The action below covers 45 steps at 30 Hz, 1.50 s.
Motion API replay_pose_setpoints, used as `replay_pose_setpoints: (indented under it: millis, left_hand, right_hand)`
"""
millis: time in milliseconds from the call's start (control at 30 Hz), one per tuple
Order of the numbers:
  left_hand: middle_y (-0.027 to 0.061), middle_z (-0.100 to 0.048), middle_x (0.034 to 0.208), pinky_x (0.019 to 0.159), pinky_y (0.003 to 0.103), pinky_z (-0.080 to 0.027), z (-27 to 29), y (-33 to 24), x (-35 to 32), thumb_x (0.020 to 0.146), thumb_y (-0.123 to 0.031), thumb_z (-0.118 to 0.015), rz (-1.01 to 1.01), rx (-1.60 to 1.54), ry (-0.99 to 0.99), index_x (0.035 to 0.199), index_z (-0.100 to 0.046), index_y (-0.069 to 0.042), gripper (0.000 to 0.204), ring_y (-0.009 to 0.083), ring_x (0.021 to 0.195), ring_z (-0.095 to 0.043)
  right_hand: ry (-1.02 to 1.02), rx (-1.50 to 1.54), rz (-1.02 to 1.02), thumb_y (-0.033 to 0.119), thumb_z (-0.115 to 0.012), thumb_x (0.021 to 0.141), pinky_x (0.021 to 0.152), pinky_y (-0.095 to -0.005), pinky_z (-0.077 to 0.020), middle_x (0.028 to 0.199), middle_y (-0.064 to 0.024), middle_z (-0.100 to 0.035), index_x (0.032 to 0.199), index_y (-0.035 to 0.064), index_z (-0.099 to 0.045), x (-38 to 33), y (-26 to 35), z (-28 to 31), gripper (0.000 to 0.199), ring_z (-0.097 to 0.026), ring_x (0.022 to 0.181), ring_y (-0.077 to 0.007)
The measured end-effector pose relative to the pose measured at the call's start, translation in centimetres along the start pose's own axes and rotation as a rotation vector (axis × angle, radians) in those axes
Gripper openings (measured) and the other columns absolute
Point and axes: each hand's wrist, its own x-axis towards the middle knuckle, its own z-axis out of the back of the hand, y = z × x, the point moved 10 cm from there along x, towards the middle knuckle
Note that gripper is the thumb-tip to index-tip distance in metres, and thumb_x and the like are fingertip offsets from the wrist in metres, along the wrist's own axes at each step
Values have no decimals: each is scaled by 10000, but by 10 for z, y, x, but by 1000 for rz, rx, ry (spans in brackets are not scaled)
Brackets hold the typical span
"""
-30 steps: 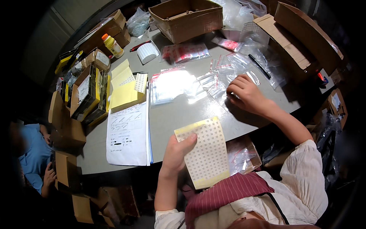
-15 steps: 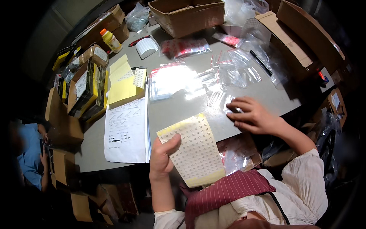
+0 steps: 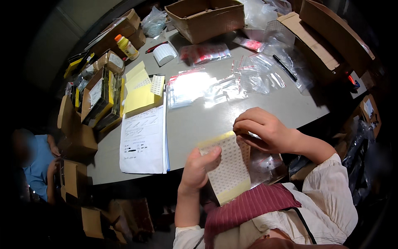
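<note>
My left hand grips a sheet of small printed round-number stickers, pale with yellowish top and bottom bands, thumb across its front. The sheet is tilted above the table's near edge. At its upper right corner my right hand is closed in a pinch, fingertips touching the edge. A small pale glint shows under its fingers; what they hold is hidden. Below that hand, a box of small clear bags is partly covered by the sheet. Farther off lie glossy clear zip bags in a pile, with loose ones beside them.
Left of the sheet lie handwritten papers under yellow sticker sheets. Farther back are a sticker roll, a yellow bottle and a large carton. A black marker lies right. Another person is at far left.
My right hand has moved from the table surface down and left to the sticker sheet's corner, its fingers closing. My left hand and the sheet have shifted right and turned slightly.
</note>
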Motion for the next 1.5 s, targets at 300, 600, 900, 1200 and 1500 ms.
replay_pose_setpoints:
  millis: [300,600,900,1200,1500]
  left_hand:
    - [105,-696,1215,966,347,-523,-1,11,2,1039,-179,-625,-15,152,14,1332,-602,52,374,177,1098,-667]
    - [117,-698,1202,940,332,-530,5,16,11,1039,-184,-624,-14,60,15,1317,-606,68,375,173,1061,-673]
    - [120,-699,1197,940,342,-535,5,14,7,1035,-178,-630,-38,31,-5,1314,-606,71,375,180,1055,-676]
    - [158,-680,1276,1009,378,-516,15,19,8,994,-91,-620,9,19,-32,1351,-577,75,395,241,1135,-671]
    - [168,-654,1318,1023,386,-520,36,8,-5,1003,-56,-574,-61,-68,-87,1378,-538,77,399,265,1178,-660]
  right_hand:
    - [-15,316,-228,108,-726,872,864,-387,-522,984,-119,-712,989,34,-696,-7,-34,-8,142,-670,954,-310]
    - [19,152,-96,99,-709,884,888,-396,-512,1035,-113,-713,1020,45,-700,-3,-27,-8,146,-670,981,-305]
    - [26,398,-303,121,-718,908,862,-349,-529,962,-106,-728,1012,-6,-723,-4,-51,-23,164,-690,914,-251]
    - [-17,323,-381,159,-694,961,873,-332,-513,995,-106,-734,1051,-4,-703,12,-101,-20,186,-680,928,-207]
    - [413,-144,-173,135,-732,881,890,-419,-505,838,-132,-686,1019,32,-675,-2,-73,-40,181,-668,823,-335]
